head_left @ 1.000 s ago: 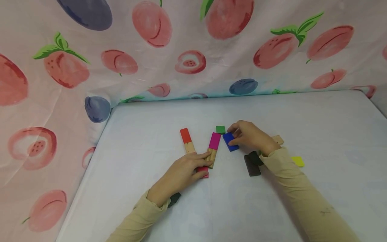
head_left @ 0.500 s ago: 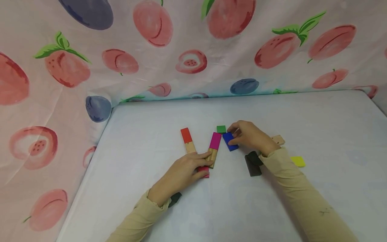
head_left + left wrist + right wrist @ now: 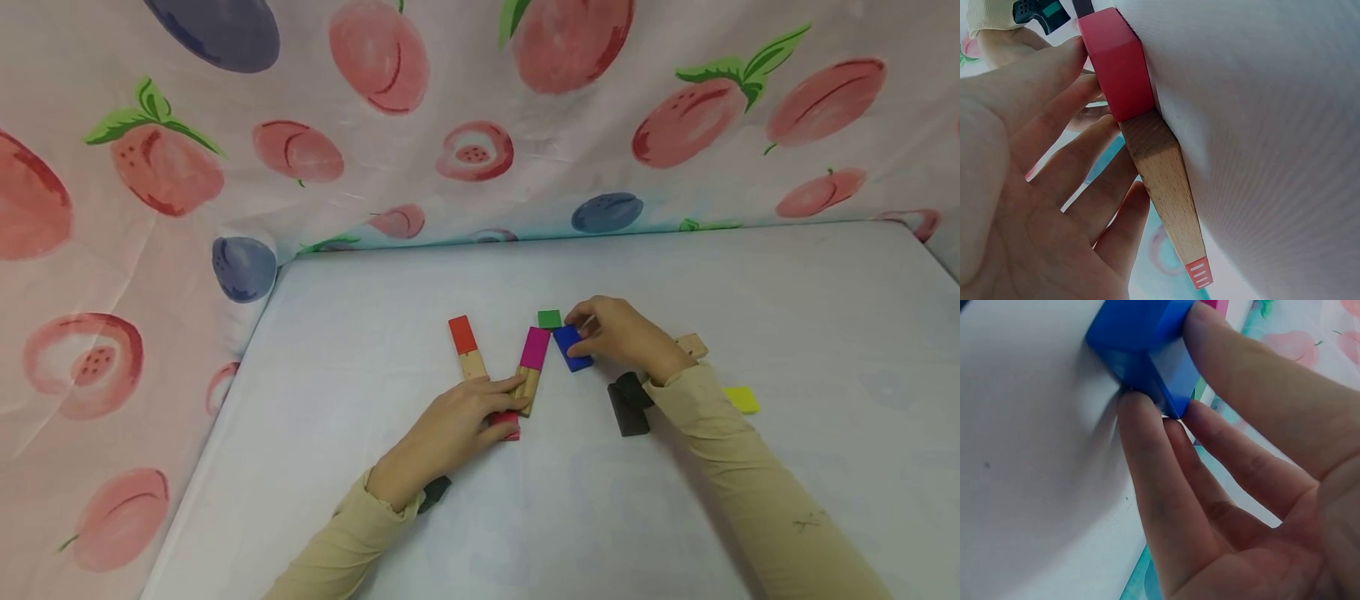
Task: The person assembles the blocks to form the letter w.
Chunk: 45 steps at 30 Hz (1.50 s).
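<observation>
My right hand pinches a blue block between thumb and fingers. In the right wrist view the thumb presses on one face of the blue block and the fingertips touch its lower edge. Just left of it lies a magenta block, end to end with a wooden block. My left hand rests with extended fingers over this wooden block and a pinkish-red block. The left wrist view has the thumb and fingers touching the red block and the wood beside it.
A red block and a pale wooden block form a slanted row at left. A green block lies behind the blue one. Near the right forearm lie a dark block, a yellow block and another wooden block.
</observation>
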{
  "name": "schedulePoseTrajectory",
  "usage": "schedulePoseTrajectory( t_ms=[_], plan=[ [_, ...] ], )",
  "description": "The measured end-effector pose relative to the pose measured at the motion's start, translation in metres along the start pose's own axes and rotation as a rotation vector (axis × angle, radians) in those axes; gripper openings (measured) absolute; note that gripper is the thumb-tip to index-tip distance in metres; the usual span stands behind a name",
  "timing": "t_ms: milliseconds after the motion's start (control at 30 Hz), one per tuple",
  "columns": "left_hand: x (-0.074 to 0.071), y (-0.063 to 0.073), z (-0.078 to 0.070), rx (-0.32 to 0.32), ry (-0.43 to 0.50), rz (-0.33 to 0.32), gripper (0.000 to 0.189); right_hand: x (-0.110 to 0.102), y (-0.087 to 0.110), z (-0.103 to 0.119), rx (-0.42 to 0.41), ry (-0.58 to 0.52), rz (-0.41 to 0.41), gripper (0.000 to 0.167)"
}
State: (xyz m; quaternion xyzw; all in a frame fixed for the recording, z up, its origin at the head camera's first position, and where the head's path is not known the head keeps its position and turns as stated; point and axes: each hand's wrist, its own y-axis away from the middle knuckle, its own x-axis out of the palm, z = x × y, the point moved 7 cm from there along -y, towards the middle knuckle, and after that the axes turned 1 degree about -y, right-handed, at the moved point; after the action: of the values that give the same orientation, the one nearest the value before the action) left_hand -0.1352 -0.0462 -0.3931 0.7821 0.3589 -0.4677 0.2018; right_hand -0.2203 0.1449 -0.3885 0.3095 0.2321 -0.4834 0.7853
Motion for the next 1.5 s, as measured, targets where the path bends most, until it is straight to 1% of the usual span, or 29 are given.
schedulePoseTrajectory(
  t_ms=[333,600,667,800,867,1100,1300,1500],
  plan=[
    [0.001,0.000,0.001,-0.008,0.001,0.001,0.036,0.001,0.000,0.000,-0.005,0.017,-0.004,0.043],
    [0.001,0.000,0.001,-0.010,0.001,0.001,0.037,-0.002,0.005,0.001,0.000,0.088,-0.057,0.047],
    [0.000,0.000,0.000,-0.009,0.003,0.000,0.036,-0.003,0.008,0.002,0.003,0.100,-0.066,0.046],
    [0.000,0.000,0.000,-0.009,-0.001,0.003,0.037,-0.005,0.014,0.006,-0.020,0.120,-0.070,0.045],
    [0.001,0.000,0.000,-0.008,-0.006,0.005,0.037,-0.005,0.017,0.007,-0.039,0.124,-0.069,0.044],
    [0.001,0.000,-0.001,-0.004,-0.010,0.015,0.036,-0.004,0.030,0.007,-0.054,0.123,-0.055,0.043],
    [0.001,0.000,-0.001,-0.005,-0.007,0.016,0.036,-0.004,0.041,0.009,-0.092,0.138,-0.050,0.042],
    [0.001,0.000,-0.001,-0.005,-0.004,0.012,0.037,-0.003,0.048,0.005,-0.066,0.150,-0.028,0.043]
  ],
)
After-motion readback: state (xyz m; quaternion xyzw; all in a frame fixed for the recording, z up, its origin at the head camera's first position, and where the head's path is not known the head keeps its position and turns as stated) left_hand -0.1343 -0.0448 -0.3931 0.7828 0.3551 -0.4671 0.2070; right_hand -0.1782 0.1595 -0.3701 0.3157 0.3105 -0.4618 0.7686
